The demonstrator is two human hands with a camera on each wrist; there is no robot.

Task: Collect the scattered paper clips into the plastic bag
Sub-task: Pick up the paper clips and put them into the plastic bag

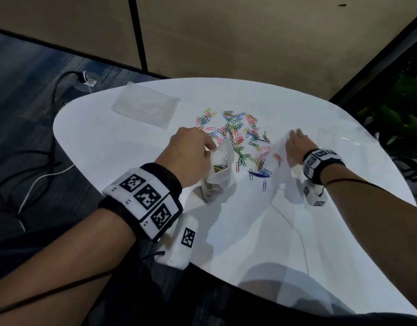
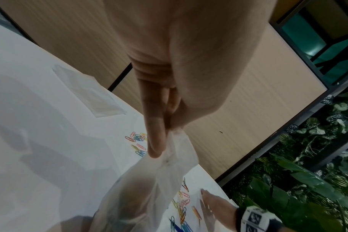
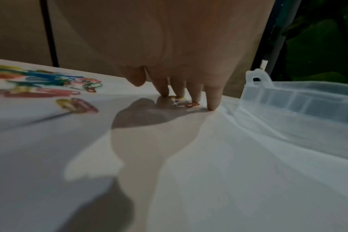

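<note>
Many coloured paper clips (image 1: 238, 137) lie scattered across the middle of the white table (image 1: 108, 137). My left hand (image 1: 208, 149) pinches the rim of a thin clear plastic bag (image 1: 220, 175) and holds its mouth up beside the pile; a few clips show inside. In the left wrist view the thumb and forefinger (image 2: 156, 141) pinch the bag (image 2: 149, 188). My right hand (image 1: 294, 136) lies flat at the pile's right edge. Its straight fingertips (image 3: 213, 103) press down on the table, touching a red clip (image 3: 192, 104) and a yellow one (image 3: 179, 98).
A second flat clear bag (image 1: 146, 107) lies at the table's far left. A clear plastic box (image 3: 298, 102) stands just right of my right hand. Cables run over the floor to the left, and plants stand to the right.
</note>
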